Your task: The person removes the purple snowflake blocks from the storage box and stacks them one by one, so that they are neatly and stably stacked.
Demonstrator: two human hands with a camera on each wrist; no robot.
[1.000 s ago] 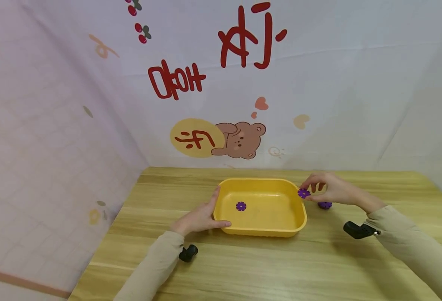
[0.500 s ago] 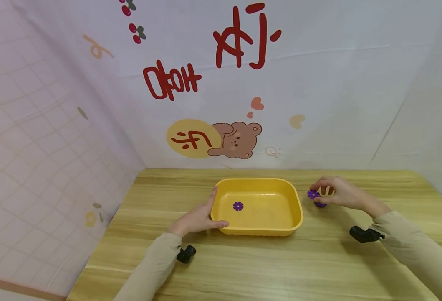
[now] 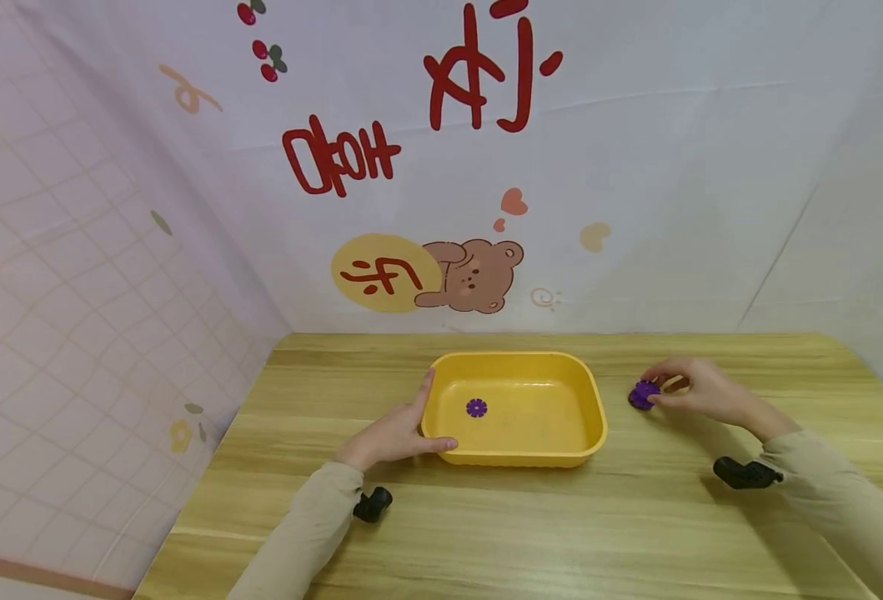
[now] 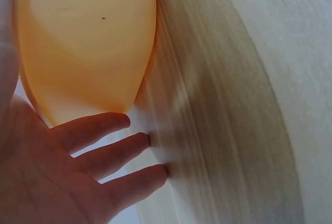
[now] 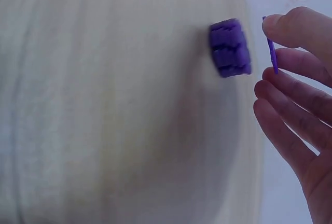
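Observation:
My left hand (image 3: 396, 432) holds the left end of a yellow plastic bin (image 3: 516, 460), its thumb over the front rim. In the left wrist view, three fingers (image 4: 111, 155) of that hand stretch beside the bin's end wall (image 4: 88, 79), close over the table. One purple notched disc (image 3: 476, 407) lies inside the bin. Right of the bin, my right hand (image 3: 704, 392) pinches another purple disc (image 5: 272, 53) between thumb and fingers. A short stack of purple discs (image 5: 229, 47) stands on the table close to it; the held disc overlaps the stack in the head view.
The wooden table (image 3: 531, 533) runs back to a white printed cloth (image 3: 636, 167) with a bear and red characters. More cloth (image 3: 73, 292) hangs at the left side. A small black device (image 3: 747, 473) sits at each wrist.
My right hand has moved right, away from the bin's right rim to the purple stack, still pinching its disc. The left hand keeps its place on the bin.

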